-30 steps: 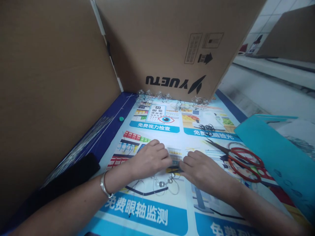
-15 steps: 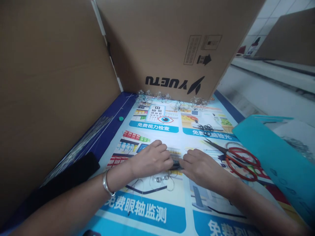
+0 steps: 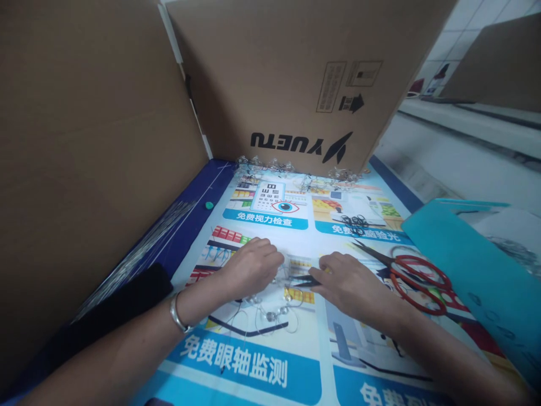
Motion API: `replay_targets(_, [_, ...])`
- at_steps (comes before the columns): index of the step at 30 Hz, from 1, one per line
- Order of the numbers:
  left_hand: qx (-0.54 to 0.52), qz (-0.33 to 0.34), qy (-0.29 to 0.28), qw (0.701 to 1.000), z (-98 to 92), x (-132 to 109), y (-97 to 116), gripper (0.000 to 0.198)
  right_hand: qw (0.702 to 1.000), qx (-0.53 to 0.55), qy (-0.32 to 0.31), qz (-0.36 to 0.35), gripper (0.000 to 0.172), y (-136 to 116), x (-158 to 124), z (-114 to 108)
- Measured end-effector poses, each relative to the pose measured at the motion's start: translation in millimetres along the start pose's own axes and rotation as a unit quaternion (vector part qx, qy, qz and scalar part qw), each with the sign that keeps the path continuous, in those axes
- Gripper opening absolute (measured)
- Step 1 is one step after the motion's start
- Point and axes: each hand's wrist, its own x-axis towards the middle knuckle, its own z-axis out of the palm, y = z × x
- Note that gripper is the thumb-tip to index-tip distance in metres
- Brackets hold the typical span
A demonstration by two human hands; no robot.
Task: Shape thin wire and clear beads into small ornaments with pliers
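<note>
Lying nearest, the beaded wire [image 3: 271, 316] rests on the printed sheet [image 3: 298, 242] below both hands. The left hand [image 3: 255, 268] is curled, its hold unclear; the right hand [image 3: 349, 282] grips a dark-tipped tool [image 3: 310, 282], tips parted. Wire-working appears in hand, calling next for precise tip alignment.

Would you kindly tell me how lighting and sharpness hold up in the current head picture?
Head view: dim light, the left cardboard panel darkening toward its lower part; head view: a bright glint on the silver bracelet; head view: clear beads look soft, their outlines hard to trace, while the red-handled scissors read more plainly.
</note>
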Motion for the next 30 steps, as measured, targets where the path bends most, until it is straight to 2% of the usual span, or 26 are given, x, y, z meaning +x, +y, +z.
replay_targets(5, [0.0, -0.012, 0.012, 1.0, -3.6, -4, 0, 0.016, 0.999, 0.015, -0.019, 0.03, 0.014, -2, 1, -1])
replay_targets(13, [0.061, 0.076, 0.013, 0.995, -10.9, -2, 5, 0.018, 0.999, 0.016, -0.007, -0.034, 0.019, -29, 2, -17])
replay_targets(18, [0.081, 0.115, -0.007, 0.99, -14.5, -2, 6, 0.013, 0.999, 0.002, -0.026, -0.025, 0.005, -41, 7, -25])
replay_targets(23, [0.083, 0.143, -0.018, 0.986, -21.4, -1, 8, 0.014, 0.999, -0.01, -0.046, -0.013, 0.007, -43, 8, -28])
replay_targets(27, [0.076, 0.136, -0.035, 0.987, -23.2, -1, 9, 0.013, 0.998, -0.02, -0.055, -0.009, 0.007, -43, 7, -26])
replay_targets(30, [0.066, 0.095, -0.035, 0.993, -19.2, -2, 7, 0.012, 0.998, -0.021, -0.052, -0.005, 0.011, -43, 7, -26])
